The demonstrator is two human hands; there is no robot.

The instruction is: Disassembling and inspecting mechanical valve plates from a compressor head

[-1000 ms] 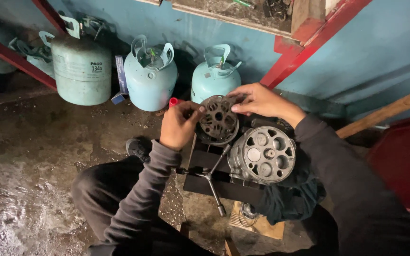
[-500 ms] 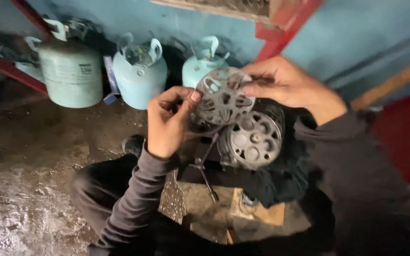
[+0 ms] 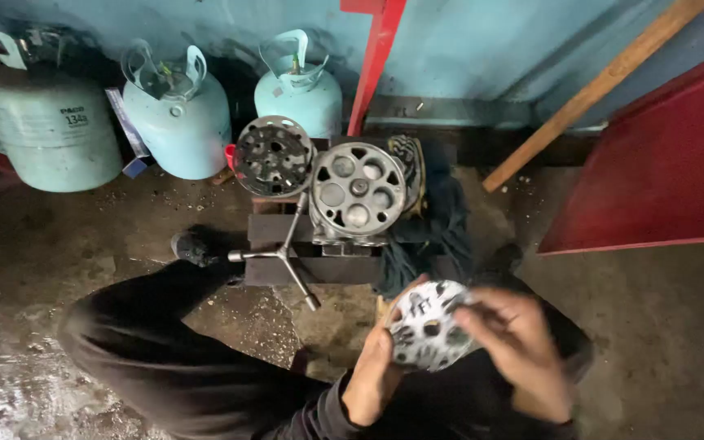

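A: What's by the 3 pale gas cylinders (image 3: 177,118)?
B: A compressor body (image 3: 358,194) on the floor.
A: And the perforated metal disc (image 3: 427,326)?
B: Low in view, left hand (image 3: 375,376) and right hand (image 3: 517,346) clamped on its rim. Likely stiff, weighty, thin; edges are the best hold.

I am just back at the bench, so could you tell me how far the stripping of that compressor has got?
Done: one round plate is off and leans beside the compressor body, whose piston bores lie open. In hand: a thin perforated metal disc, held close between the left hand and right hand. Left: the body sits on its block, and the three-armed wrench lies unused in front.
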